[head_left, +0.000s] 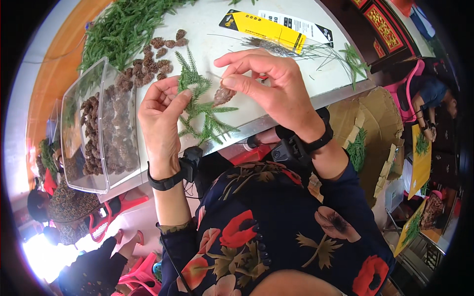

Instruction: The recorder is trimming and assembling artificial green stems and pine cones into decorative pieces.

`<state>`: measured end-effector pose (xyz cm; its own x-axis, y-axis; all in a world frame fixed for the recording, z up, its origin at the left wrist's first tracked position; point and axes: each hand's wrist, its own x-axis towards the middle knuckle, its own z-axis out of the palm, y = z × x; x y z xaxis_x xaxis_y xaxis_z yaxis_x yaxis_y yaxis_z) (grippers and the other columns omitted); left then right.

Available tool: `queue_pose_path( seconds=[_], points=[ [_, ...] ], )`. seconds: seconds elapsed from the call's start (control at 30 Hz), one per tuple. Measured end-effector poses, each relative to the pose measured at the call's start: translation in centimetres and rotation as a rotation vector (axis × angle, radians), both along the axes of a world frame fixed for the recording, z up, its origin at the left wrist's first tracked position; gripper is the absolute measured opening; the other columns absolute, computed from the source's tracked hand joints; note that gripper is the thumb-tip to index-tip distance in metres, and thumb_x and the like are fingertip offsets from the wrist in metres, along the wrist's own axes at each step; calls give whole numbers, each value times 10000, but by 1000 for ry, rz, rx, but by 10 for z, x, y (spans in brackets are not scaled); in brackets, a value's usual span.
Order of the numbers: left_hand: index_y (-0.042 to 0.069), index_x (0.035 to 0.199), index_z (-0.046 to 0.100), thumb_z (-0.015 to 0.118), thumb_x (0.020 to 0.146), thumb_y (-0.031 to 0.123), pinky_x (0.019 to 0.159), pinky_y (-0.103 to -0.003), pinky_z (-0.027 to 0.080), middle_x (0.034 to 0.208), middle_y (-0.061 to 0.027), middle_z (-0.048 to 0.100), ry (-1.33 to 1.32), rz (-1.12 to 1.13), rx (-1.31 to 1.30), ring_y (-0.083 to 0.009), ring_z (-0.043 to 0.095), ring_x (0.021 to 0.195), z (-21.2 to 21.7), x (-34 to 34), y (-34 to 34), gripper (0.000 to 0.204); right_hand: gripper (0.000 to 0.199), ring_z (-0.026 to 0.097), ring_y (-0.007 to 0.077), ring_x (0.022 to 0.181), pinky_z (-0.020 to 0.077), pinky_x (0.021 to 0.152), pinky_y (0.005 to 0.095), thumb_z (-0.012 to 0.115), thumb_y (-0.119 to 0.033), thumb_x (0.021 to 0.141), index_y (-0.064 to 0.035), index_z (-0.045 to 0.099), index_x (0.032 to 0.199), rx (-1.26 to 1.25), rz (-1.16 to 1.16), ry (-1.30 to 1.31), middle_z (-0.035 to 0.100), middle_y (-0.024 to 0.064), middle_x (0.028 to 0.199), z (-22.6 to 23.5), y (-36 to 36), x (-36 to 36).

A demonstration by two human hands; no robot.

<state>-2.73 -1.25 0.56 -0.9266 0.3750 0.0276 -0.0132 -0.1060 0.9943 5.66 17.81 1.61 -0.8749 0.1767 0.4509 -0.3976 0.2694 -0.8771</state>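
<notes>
Mid-frame, your right hand (pixel 272 79) pinches the near-upright pine cone (pixel 223 95) by its upper end, right of the sprig (pixel 200 90) your left hand (pixel 164 107) pinches

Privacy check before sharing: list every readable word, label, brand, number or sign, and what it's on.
Flat yellow card with black ends, on the smooth white table: print and a logo; wording withheld.
Flat white card with black print, next to it: lines too small to read reliably.
No other text that I can make out.
</notes>
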Motion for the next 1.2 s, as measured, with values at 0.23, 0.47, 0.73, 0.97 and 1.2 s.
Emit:
queue_pose_path(
  seconds=[0.23,0.47,0.73,0.97,1.2],
  points=[
    [-49,1071,611,659,787,-58,727,-191,471,910,-65,648,129,100,-128,-80,590,787,10,14,4,288,32,615,161,856,478,730,277,646,-39,834,-28,658,861,195,35,200,695,84,933,-10,-16,-23],
    [-46,1075,619,665,788,-49,732,-191,470,912,-62,653,37,65,-63,-74,586,789,10,15,-1,291,41,612,197,825,470,735,303,659,-47,820,-49,643,858,310,-13,168,682,48,859,-15,-25,-22],
    [-25,1015,629,681,791,-28,655,-168,428,865,-25,644,-62,14,-4,-48,552,730,3,14,-4,230,41,588,218,725,432,672,330,667,-68,809,-65,637,837,384,-100,193,627,42,733,-18,-32,-16],
    [-2,961,627,700,802,28,599,-170,395,810,15,608,151,107,-187,-27,496,657,-4,19,0,177,73,579,233,651,413,651,334,676,-98,781,-53,619,781,431,-190,56,622,45,677,-15,-30,-12],
    [3,958,654,692,823,54,591,-168,386,809,24,600,343,73,-352,-31,490,666,-2,26,2,150,88,570,244,631,416,612,347,680,-96,764,-42,610,759,517,-232,19,621,63,676,-11,-30,-11]
  ],
)
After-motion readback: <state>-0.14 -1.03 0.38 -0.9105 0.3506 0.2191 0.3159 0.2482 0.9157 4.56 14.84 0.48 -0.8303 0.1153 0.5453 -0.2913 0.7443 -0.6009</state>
